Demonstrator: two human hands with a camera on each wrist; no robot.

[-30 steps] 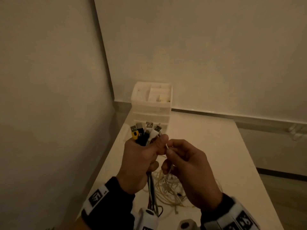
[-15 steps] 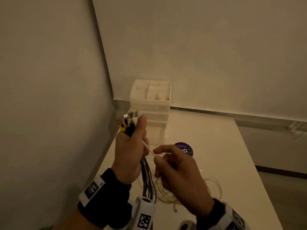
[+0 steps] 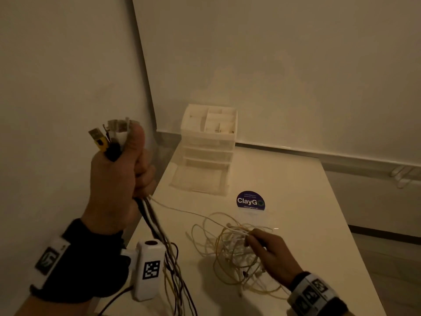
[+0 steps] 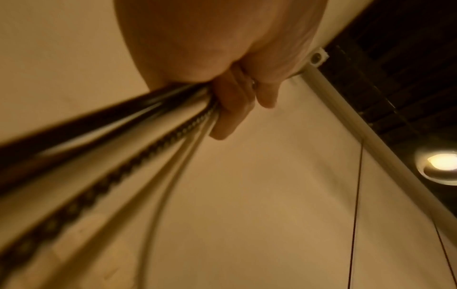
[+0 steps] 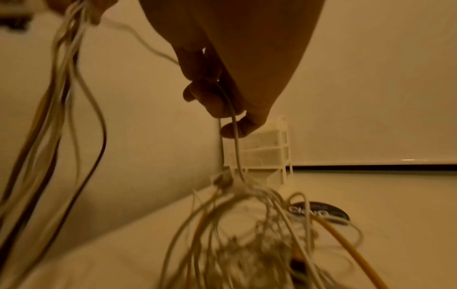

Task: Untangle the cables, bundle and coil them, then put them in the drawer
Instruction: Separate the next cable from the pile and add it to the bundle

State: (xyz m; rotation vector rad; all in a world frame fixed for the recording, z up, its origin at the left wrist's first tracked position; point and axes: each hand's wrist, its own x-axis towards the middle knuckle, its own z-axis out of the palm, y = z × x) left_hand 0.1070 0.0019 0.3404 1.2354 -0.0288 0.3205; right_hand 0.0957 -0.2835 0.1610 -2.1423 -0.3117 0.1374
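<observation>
My left hand is raised at the left and grips a bundle of cables just below their USB plugs, which stick up above the fist. The black, white and braided strands hang down from that fist. A loose tangle of white and yellow cables lies on the white table. My right hand is low over the tangle and pinches a thin white cable between its fingers. One thin strand runs from the left fist across to the tangle.
A white plastic drawer unit stands at the table's back left corner, its bottom drawer pulled out. A round purple ClayGo sticker lies in front of it. Walls close in at left and behind; the table's right edge drops to the floor.
My left hand rose and moved left with the bundle. My right hand dropped from beside the left fist down to the tangle on the table, still pinching a thin white cable.
</observation>
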